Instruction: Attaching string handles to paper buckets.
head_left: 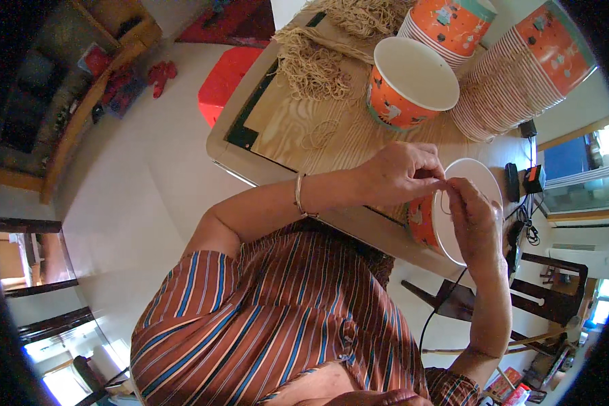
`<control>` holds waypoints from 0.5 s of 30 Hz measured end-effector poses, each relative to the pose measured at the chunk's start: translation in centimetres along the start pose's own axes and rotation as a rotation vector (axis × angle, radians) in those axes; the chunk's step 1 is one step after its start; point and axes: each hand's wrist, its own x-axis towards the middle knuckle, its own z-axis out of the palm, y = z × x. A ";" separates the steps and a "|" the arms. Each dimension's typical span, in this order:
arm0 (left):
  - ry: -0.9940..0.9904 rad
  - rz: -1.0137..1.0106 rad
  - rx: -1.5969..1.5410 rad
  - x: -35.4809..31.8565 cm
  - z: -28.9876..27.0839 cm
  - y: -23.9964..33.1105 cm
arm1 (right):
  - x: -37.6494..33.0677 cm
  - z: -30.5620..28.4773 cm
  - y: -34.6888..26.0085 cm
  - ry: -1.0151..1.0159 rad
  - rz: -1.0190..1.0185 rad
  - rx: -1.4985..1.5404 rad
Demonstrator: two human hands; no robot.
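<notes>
Both hands meet at the near edge of the wooden table [298,128]: left hand [399,174] and right hand [474,223] pinch a thin elastic loop [442,200] together over the rim of an orange paper bucket [423,220]. Second bucket [409,84], nested stacks [521,74] and an elastic pile [314,64] sit toward the far edge. Best kept taut, fingertips close, bucket steady.

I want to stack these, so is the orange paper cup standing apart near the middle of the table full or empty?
Empty. The orange paper cup stands upright with its mouth open, and only its bare white inside shows.
</notes>
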 end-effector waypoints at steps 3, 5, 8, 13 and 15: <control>0.003 0.051 0.029 0.0 -0.1 -0.2 | 0.3 -0.3 0.2 -0.030 0.020 -0.026; 0.005 0.024 -0.004 0.0 0.1 -0.4 | 0.7 -0.5 0.4 -0.068 0.079 0.015; 0.004 -0.003 -0.062 0.0 0.1 -0.7 | 1.0 -0.1 2.3 -0.110 0.108 0.167; 0.002 -0.051 -0.114 0.0 0.4 -1.1 | 1.9 -1.3 2.0 -0.296 0.427 0.513; 0.009 -0.038 -0.074 0.0 0.5 -1.2 | 1.9 -1.5 2.1 -0.309 0.471 0.628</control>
